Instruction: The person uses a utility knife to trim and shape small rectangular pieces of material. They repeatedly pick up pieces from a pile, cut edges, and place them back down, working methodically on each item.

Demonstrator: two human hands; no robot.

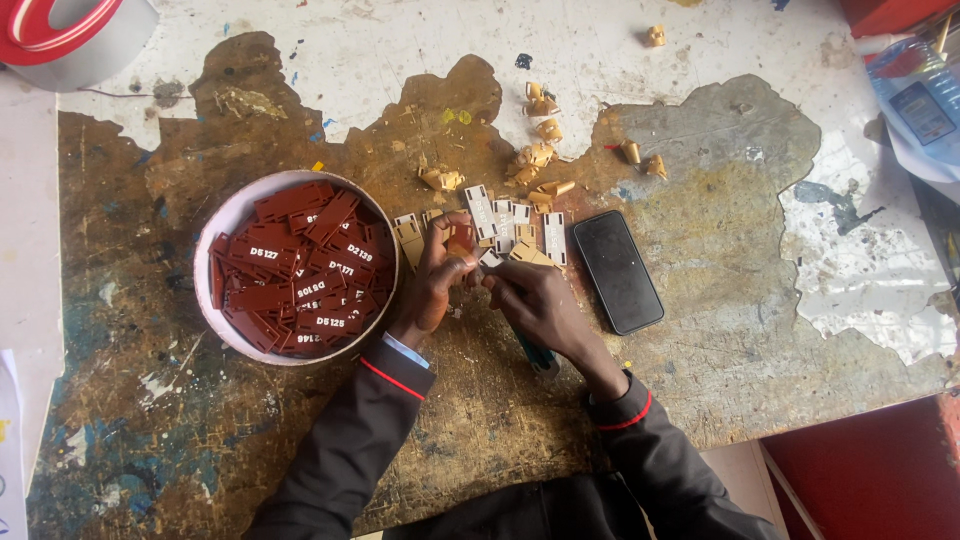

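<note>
My left hand (435, 280) pinches a small reddish-brown tag (459, 240) at its fingertips, just right of the round white bowl (222, 228). My right hand (535, 300) meets it, fingers closed on a small white piece (490, 259), with a blue-green tool handle (538, 358) sticking out beneath the palm. Several white tags (497, 215) and tan backing strips (408, 232) lie on the worn table just beyond both hands. The bowl holds several dark red engraved tags (300, 270).
A black phone (617, 270) lies face up right of my hands. Curled tan peelings (540, 150) are scattered farther back. A red-and-white round object (60, 30) sits at the top left, a plastic bottle (915, 100) at the top right. The table edge (800, 425) runs lower right.
</note>
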